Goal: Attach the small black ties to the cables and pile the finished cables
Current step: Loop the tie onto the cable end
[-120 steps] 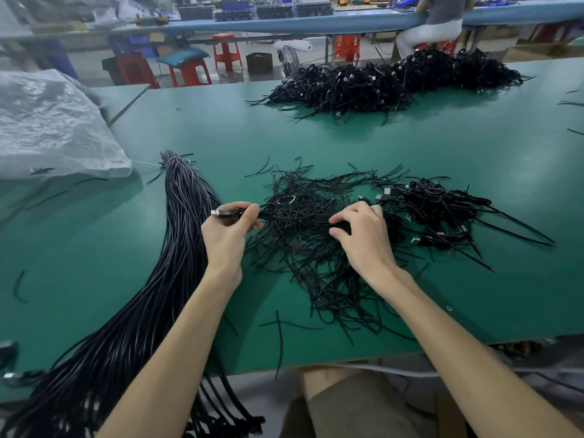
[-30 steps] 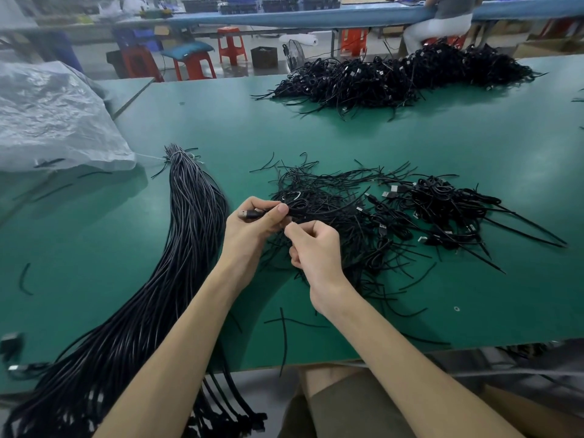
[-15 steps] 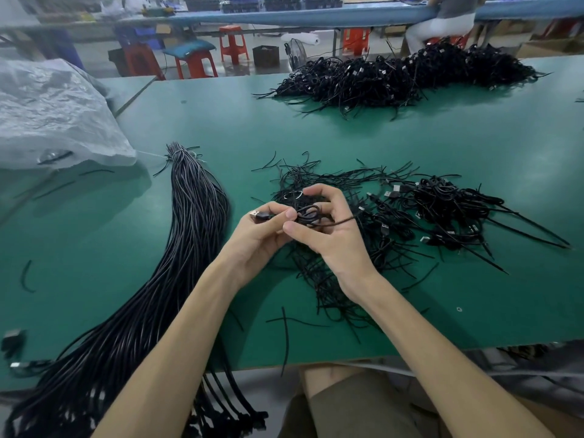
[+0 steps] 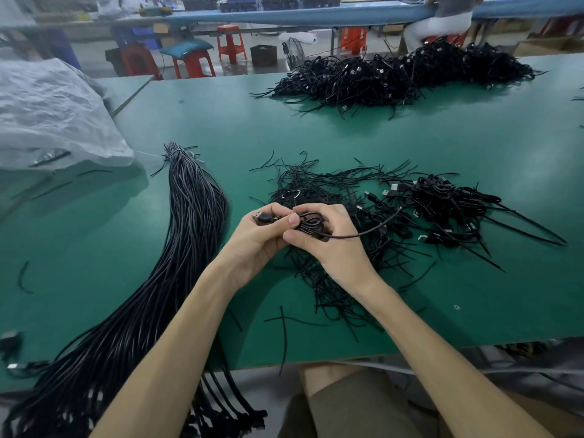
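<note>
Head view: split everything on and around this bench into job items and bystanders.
Job: coiled cable, gripped by left hand and right hand; loose ties; straight cable bundle; tied cables pile.
Bystanders: plastic sheet; red stool; floor fan.

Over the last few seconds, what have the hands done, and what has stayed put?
The right hand left the loose ties and moved left to meet the left hand. Its fingers now grip the coiled cable. The left hand still pinches that cable by its plug. The long cable bundle and the finished pile stayed put.
</note>
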{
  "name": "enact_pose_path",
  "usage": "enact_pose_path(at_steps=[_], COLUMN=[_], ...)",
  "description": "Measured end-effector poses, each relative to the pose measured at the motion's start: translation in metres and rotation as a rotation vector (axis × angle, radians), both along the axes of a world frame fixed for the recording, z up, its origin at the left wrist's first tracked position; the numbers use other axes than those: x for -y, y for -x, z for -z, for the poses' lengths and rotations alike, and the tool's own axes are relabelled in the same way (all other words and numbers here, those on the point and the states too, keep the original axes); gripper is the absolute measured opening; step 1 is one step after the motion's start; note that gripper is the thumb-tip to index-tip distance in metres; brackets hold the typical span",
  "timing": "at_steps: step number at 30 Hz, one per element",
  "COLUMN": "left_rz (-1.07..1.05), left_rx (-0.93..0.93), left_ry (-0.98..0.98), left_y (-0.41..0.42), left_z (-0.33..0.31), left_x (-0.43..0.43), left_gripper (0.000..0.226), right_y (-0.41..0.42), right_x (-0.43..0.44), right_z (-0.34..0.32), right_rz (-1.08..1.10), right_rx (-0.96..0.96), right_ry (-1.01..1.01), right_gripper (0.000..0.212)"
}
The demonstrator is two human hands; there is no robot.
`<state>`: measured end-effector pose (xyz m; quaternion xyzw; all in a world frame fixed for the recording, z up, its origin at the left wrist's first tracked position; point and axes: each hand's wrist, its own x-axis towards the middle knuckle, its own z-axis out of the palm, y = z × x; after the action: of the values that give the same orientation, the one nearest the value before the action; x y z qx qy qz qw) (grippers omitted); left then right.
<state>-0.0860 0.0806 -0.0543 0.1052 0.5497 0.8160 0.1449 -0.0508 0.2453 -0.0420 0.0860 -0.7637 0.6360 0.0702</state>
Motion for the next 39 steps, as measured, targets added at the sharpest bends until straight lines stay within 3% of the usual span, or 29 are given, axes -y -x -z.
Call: enact_pose_path(at_steps=[4,9,12,23,26,33,39], left_rz=[0.002,-0.005,0.004,0.074,0.111,0.133,0.072], left_rx=[0.001,0.01,0.018,0.072,0.092,0.114,0.12], left_ry=[-0.017,-0.041,-0.043,-0.04,-0.041,-0.082,-0.033], left_y=[0.001,0.001,0.0,-0.003,-0.004,-0.004,-0.002], left_z=[0.0,0.0,-0.001,-0.001,-0.002,-0.003,-0.003], left_x=[0.001,0.003,0.003,0.003,0.004,0.004,0.001], left_gripper=[0.006,0.01,0.009,0.03,0.036,0.029,0.023], right_y=[0.0,-0.002,-0.004,-0.012,-0.015,-0.017,-0.01], right_x=[-0.004,-0.008,-0.01,-0.013,-0.014,-0.011,-0.007], right_z=[0.002,0.004,0.005,-0.002,-0.004,-0.008,0.003], right_rz=[0.009,-0.001,0.002,-0.007,0.007,0.1,0.2], right_rx=[-0.123,-0.219,-0.247,-0.309,-0.329,-0.496,-0.339], right_ry=[-0.155,-0.305,-0.389,-0.453,-0.484,-0.599,-0.44], right_gripper=[0.044,0.02,0.02,0.008,0.013,0.011,0.014])
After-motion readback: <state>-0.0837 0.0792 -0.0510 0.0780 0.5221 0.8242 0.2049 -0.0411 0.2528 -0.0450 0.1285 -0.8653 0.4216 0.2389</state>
